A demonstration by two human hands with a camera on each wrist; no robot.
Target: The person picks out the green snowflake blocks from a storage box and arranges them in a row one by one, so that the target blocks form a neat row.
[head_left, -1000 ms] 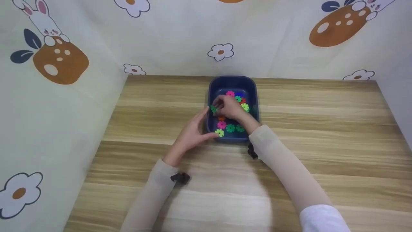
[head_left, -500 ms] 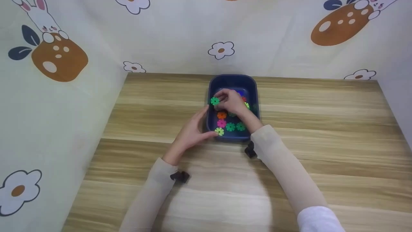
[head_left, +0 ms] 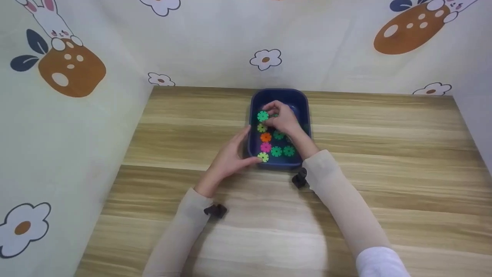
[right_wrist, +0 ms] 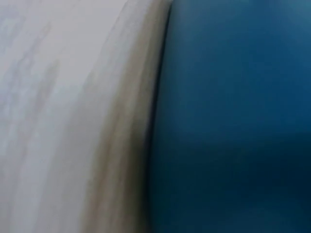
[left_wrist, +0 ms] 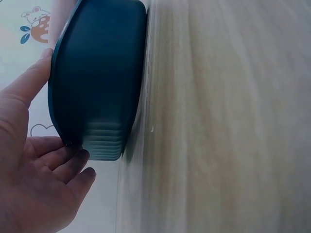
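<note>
right hand (head_left: 285, 120) pinches green snowflake disc (head_left: 263, 116) inside navy tub (head_left: 280, 94), left hand (head_left: 226, 158) fingers spread, touching its side.

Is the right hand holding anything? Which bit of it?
Yes, a green flower-shaped piece. The right hand pinches it by its rim.

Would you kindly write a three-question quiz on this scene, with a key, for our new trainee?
1. Multiple choice: in the row along the left side of the blue bin, which colour lies next to the orange piece, on the side nearer the person? A: white; B: pink; C: black.
2. True or false: the left hand touches the blue bin.
3. Fill the gap: the right hand pinches a ____ piece.

Key: 1: B, the pink piece. 2: true. 3: green.
</note>
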